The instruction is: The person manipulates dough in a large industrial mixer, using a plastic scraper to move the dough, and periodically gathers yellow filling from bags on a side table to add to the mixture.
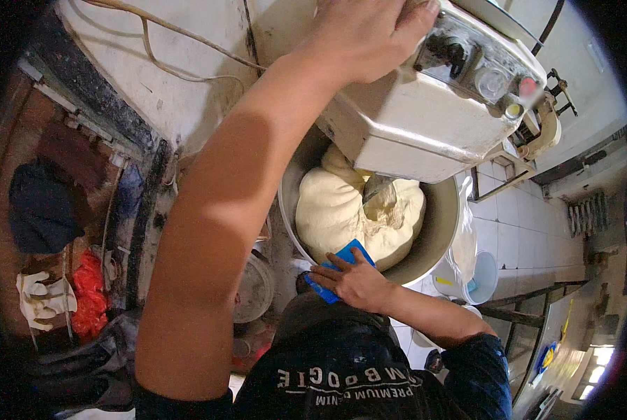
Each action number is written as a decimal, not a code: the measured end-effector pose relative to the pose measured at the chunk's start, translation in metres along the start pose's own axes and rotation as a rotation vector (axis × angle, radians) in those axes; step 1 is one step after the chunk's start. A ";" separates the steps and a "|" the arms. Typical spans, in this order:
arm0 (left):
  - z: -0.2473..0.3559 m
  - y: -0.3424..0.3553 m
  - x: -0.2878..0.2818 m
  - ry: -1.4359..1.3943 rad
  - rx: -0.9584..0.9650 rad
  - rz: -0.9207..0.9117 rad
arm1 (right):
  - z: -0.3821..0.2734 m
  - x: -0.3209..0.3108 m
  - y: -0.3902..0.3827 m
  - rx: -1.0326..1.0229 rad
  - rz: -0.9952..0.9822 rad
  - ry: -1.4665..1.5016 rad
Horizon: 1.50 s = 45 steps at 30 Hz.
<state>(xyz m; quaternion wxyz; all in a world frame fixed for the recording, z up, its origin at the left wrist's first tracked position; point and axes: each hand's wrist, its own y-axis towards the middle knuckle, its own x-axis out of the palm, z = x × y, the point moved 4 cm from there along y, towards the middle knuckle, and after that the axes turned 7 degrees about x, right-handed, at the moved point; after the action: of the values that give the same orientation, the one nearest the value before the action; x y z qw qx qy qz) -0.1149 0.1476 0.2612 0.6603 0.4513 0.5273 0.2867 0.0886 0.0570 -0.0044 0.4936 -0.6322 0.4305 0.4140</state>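
A large spiral mixer fills the middle, its cream-coloured head [411,133] jutting over a metal bowl [442,227]. Thick folds of pale dough [331,213] fill much of the bowl, wrapped about a metal part [374,187] beneath the head. My left hand [362,38] rests on top of the mixer head beside the control panel [467,63]; its thumb stretches out along the edge, while the other fingers are largely cut off by the frame's upper edge. At the bowl's near rim, my right hand [362,283] grips a flat blue dough scraper [324,291], close to the dough.
White buckets [487,276] stand on the tiled floor to the right, near a dark metal frame [530,301]. A round pale container [255,288] sits left of the bowl. Cables [180,42] run along the wall. White gloves [44,301] and a red bag [89,297] hang at far left.
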 end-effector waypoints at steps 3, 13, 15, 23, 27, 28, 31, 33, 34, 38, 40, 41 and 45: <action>-0.005 -0.002 0.000 -0.003 -0.011 0.025 | -0.005 -0.004 0.019 -0.012 -0.006 -0.071; -0.004 -0.001 0.007 -0.002 -0.009 0.054 | 0.012 -0.011 0.070 0.066 0.110 -0.012; -0.003 -0.002 0.008 0.012 -0.014 0.044 | 0.016 -0.013 0.079 0.084 0.122 0.013; -0.009 -0.003 0.012 0.060 0.034 0.049 | 0.032 -0.025 0.107 0.149 0.127 0.050; -0.011 -0.003 0.013 0.028 0.055 0.058 | 0.038 -0.029 0.119 0.220 0.042 0.052; -0.011 -0.003 0.013 0.022 0.061 0.060 | 0.039 -0.029 0.121 0.227 0.048 0.058; -0.010 -0.001 0.014 0.033 0.044 0.049 | 0.042 -0.029 0.127 0.250 0.025 0.062; -0.009 -0.001 0.015 0.049 0.040 0.038 | 0.044 -0.029 0.132 0.269 -0.043 0.044; -0.009 -0.002 0.015 0.056 0.037 0.032 | 0.045 -0.031 0.133 0.275 -0.031 0.057; -0.008 -0.001 0.012 0.032 0.050 0.032 | 0.045 -0.034 0.138 0.288 0.010 0.059; -0.009 -0.001 0.012 0.044 0.044 0.026 | 0.043 -0.031 0.143 0.291 0.028 0.031; -0.009 -0.001 0.012 0.042 0.044 0.021 | 0.042 -0.028 0.146 0.293 0.037 0.015; -0.010 -0.002 0.012 0.019 0.047 0.020 | 0.041 -0.036 0.152 0.310 -0.048 -0.011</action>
<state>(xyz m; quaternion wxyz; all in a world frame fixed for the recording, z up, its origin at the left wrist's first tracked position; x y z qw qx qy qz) -0.1217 0.1600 0.2537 0.6416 0.4693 0.5356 0.2849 -0.0702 0.0809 -0.0177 0.5973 -0.5563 0.4712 0.3342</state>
